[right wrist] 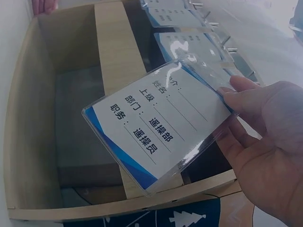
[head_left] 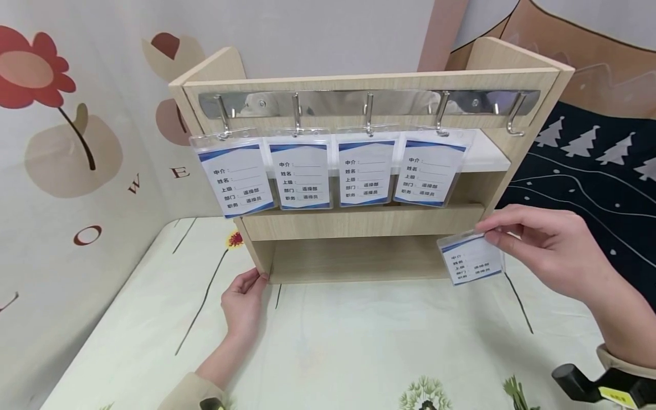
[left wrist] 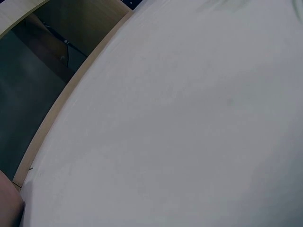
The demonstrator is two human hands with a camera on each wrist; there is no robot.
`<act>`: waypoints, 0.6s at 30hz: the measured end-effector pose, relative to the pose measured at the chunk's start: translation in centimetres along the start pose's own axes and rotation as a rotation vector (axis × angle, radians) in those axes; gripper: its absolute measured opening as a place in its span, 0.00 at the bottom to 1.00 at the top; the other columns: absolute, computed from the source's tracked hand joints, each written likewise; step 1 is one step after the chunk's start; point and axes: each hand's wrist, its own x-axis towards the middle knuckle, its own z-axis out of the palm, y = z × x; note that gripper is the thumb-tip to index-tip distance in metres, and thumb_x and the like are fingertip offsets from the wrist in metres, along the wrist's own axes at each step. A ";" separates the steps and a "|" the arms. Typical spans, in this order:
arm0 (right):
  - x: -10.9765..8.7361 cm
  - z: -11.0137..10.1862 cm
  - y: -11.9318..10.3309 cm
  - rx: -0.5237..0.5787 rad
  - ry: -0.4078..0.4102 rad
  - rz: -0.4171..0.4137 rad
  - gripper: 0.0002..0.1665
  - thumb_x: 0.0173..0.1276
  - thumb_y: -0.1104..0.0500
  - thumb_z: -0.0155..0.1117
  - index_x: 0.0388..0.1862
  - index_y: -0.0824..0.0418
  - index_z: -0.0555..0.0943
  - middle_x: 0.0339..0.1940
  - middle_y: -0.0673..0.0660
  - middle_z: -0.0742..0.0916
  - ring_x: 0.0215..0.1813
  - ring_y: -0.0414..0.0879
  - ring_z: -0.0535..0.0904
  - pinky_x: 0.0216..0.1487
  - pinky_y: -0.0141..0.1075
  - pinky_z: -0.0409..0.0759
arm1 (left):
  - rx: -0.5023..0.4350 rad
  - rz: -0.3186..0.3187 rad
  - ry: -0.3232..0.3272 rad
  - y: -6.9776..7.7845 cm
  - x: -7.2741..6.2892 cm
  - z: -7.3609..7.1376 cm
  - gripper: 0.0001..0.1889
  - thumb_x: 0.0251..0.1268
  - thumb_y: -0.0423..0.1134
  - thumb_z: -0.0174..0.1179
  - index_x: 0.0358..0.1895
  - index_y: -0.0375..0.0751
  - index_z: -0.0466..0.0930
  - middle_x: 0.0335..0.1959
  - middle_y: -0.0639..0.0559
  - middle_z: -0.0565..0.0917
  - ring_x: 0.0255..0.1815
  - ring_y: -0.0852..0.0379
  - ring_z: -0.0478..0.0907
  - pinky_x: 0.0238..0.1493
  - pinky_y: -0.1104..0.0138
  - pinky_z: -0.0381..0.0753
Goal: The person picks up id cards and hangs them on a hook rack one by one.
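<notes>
My right hand (head_left: 550, 250) pinches a clear-sleeved name badge (head_left: 472, 262) by its top edge, thumb in front. In the right wrist view the badge (right wrist: 156, 127) shows printed lines and blue corners, tilted before the wooden shelf. Its sleeve overlaps the shelf's right side there. With thumb and fingers, my left hand (head_left: 243, 302) grips the lower front left corner of the wooden shelf (head_left: 359, 224). Four hooks on the metal hook strip (head_left: 333, 103) bear similar badges (head_left: 365, 172) in a row. The rightmost hook (head_left: 516, 114) carries nothing.
The shelf stands on a pale, flower-printed tablecloth (head_left: 348, 341), near a patterned curtain (head_left: 128, 114). To the right hangs dark cloth with white trees (head_left: 599, 165). A white ledge (head_left: 489, 151) lies behind the hanging badges, above an open lower compartment (head_left: 359, 259).
</notes>
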 end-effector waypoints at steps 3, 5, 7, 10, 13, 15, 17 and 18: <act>0.2 -0.2 0.2 -0.028 0.020 0.015 0.30 0.46 0.91 0.67 0.41 0.65 0.89 0.40 0.44 0.89 0.38 0.35 0.79 0.40 0.18 0.77 | -0.004 -0.002 -0.005 0.0 0.0 0.0 0.15 0.72 0.33 0.64 0.56 0.27 0.82 0.54 0.33 0.85 0.38 0.77 0.83 0.43 0.81 0.81; 0.3 -0.3 0.4 -0.045 0.034 0.022 0.30 0.46 0.91 0.67 0.41 0.65 0.89 0.40 0.43 0.89 0.38 0.34 0.78 0.40 0.17 0.76 | -0.004 0.001 -0.009 0.0 0.0 0.0 0.15 0.72 0.32 0.64 0.56 0.27 0.82 0.54 0.33 0.85 0.38 0.77 0.83 0.43 0.81 0.81; 0.4 -0.5 0.5 -0.053 0.049 0.026 0.29 0.46 0.92 0.66 0.41 0.66 0.88 0.40 0.42 0.89 0.38 0.34 0.78 0.40 0.17 0.76 | -0.003 0.005 -0.011 0.0 0.0 0.0 0.15 0.72 0.32 0.64 0.56 0.27 0.82 0.54 0.33 0.85 0.38 0.77 0.83 0.43 0.81 0.81; 0.6 -0.8 0.7 -0.061 0.067 0.034 0.29 0.47 0.92 0.66 0.42 0.67 0.88 0.41 0.41 0.89 0.38 0.34 0.79 0.41 0.17 0.77 | -0.001 0.008 -0.014 0.0 0.1 -0.1 0.15 0.72 0.32 0.63 0.56 0.27 0.82 0.54 0.33 0.85 0.38 0.76 0.83 0.43 0.80 0.81; 1.0 -1.1 0.7 -0.084 0.085 0.039 0.28 0.49 0.91 0.66 0.43 0.67 0.88 0.42 0.39 0.88 0.38 0.34 0.79 0.41 0.16 0.77 | -0.001 0.004 -0.014 0.1 0.0 -0.1 0.15 0.72 0.33 0.63 0.56 0.27 0.82 0.54 0.33 0.85 0.38 0.77 0.83 0.43 0.80 0.81; 1.2 -1.3 0.6 -0.100 0.099 0.035 0.28 0.49 0.91 0.66 0.44 0.67 0.88 0.41 0.39 0.88 0.38 0.34 0.79 0.40 0.16 0.77 | 0.001 0.002 -0.014 0.1 0.0 -0.1 0.15 0.72 0.33 0.63 0.56 0.28 0.82 0.54 0.33 0.85 0.38 0.77 0.83 0.43 0.81 0.81; 1.5 -1.5 0.5 -0.103 0.115 0.030 0.28 0.49 0.91 0.66 0.44 0.68 0.88 0.41 0.39 0.88 0.38 0.34 0.79 0.40 0.16 0.77 | 0.003 0.002 -0.013 0.1 0.0 -0.1 0.15 0.72 0.33 0.63 0.56 0.28 0.82 0.54 0.33 0.85 0.38 0.77 0.83 0.43 0.81 0.81; 1.7 -1.6 0.5 -0.104 0.122 0.024 0.27 0.49 0.91 0.66 0.44 0.69 0.87 0.41 0.40 0.88 0.38 0.35 0.80 0.40 0.16 0.77 | 0.004 0.003 -0.013 0.1 0.0 -0.1 0.15 0.72 0.33 0.63 0.56 0.28 0.82 0.54 0.33 0.85 0.38 0.77 0.83 0.43 0.81 0.81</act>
